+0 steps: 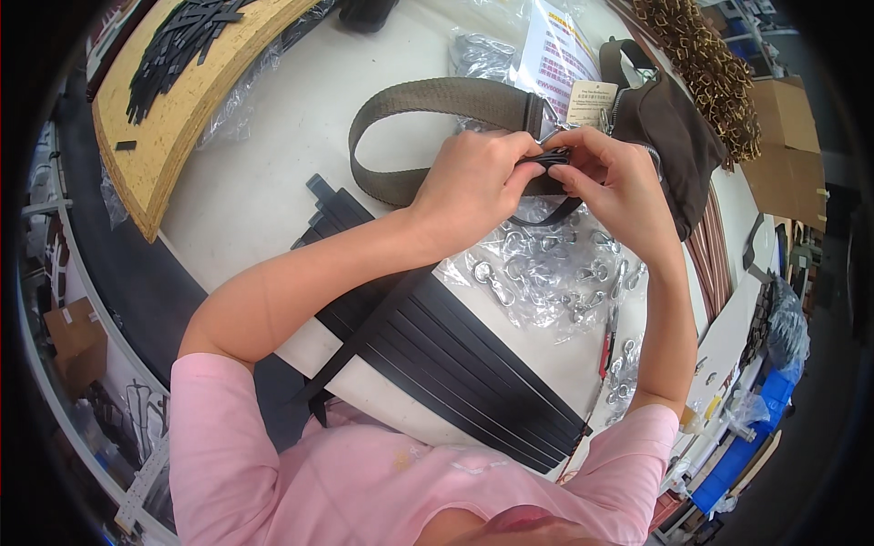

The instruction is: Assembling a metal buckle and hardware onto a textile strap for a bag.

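Over the table, both hands meet at a folded black strap (550,157). My left hand (469,187) pinches it from the left with thumb and forefinger. My right hand (619,177) grips its other side, fingers curled. Part of the strap hangs in a loop beneath the hands. Just behind them lies an olive-brown webbing strap (428,96) bent in a wide loop, with a metal ring at its end. To the right of my right hand rests a dark brown bag (669,136) carrying a cream hang tag (591,103).
Below my forearms lie several long black straps (437,337) side by side. A clear plastic bag of silver snap hooks (546,268) sits under my hands. Far left, a wooden board (218,86) holds short black strips (177,55). Brass-coloured hardware (701,73) is heaped far right, near a cardboard box (787,136).
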